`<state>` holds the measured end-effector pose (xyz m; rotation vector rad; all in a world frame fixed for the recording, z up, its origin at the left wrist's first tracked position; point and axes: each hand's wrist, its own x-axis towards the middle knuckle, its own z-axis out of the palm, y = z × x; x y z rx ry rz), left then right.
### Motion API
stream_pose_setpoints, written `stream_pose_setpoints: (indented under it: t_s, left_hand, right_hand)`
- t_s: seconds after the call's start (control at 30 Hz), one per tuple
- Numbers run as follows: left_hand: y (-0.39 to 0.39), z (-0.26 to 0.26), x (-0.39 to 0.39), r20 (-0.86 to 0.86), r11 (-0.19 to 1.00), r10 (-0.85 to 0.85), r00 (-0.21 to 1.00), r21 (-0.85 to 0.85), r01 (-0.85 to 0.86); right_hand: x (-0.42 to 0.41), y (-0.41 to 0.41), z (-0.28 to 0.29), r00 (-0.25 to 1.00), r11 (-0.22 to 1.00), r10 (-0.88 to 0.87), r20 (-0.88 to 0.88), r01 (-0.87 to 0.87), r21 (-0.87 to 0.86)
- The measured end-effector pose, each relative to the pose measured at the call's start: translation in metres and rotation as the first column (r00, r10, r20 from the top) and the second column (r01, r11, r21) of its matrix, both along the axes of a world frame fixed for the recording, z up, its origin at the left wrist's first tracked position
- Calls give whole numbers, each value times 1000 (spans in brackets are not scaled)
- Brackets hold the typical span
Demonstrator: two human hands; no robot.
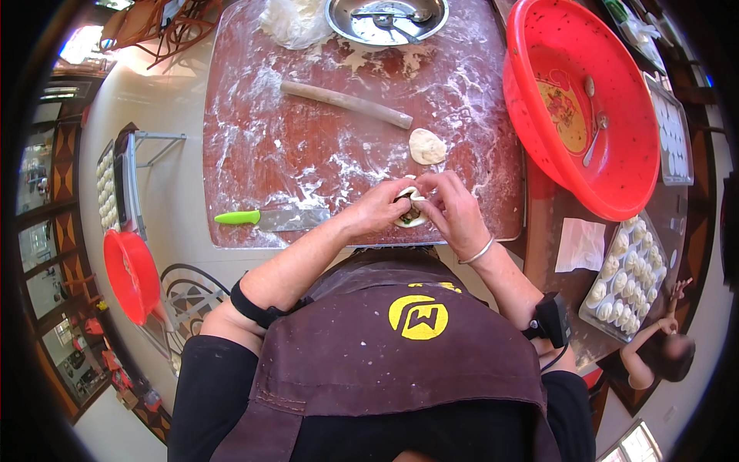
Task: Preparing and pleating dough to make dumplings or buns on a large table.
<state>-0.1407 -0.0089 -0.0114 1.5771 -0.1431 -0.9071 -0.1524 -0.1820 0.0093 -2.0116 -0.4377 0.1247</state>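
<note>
Near the front edge of the floured table (369, 156), my left hand (379, 208) holds a dough wrapper (411, 222) with dark and green filling showing inside. My right hand (453, 208) pinches the far right rim of the same wrapper, which is partly gathered and still open at its middle. Just beyond my hands lies a flat round of dough (427, 146). A wooden rolling pin (346, 104) rests slantwise farther back. To the left of my hands is a knife with a green handle (238, 218), its broad blade dusted with flour.
A large red basin (626, 110) with spoons stands at the right. Beyond the rolling pin are a steel bowl (385, 39) with utensils and a plastic bag (294, 23). Right of me, a tray (589, 316) holds several shaped buns; a person (646, 361) is beside it. Another red basin (124, 277) is left.
</note>
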Motion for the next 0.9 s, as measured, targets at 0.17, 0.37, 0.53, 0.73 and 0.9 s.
stream_pose_setpoints:
  t_s: [0.17,0.37,0.53,0.73,0.9]
  left_hand:
    - [-3,14,7,-212,994,101,972,-10,-106]
    - [-3,5,5,-530,877,207,822,-272,-396]
    - [-22,8,-9,-526,801,383,760,-220,-556]
    - [-16,-3,-12,-386,812,413,825,-255,-525]
    - [-17,-1,-10,-369,853,390,844,-202,-482]
  right_hand:
    - [8,-11,-14,998,1000,0,-55,-1,-26]
    - [-3,-4,-21,846,935,-188,-499,310,174]
    - [-9,6,-16,883,958,-171,-438,252,133]
    - [-4,5,-9,972,984,-157,-176,170,62]
    - [-4,0,-11,991,991,-129,-46,127,-41]
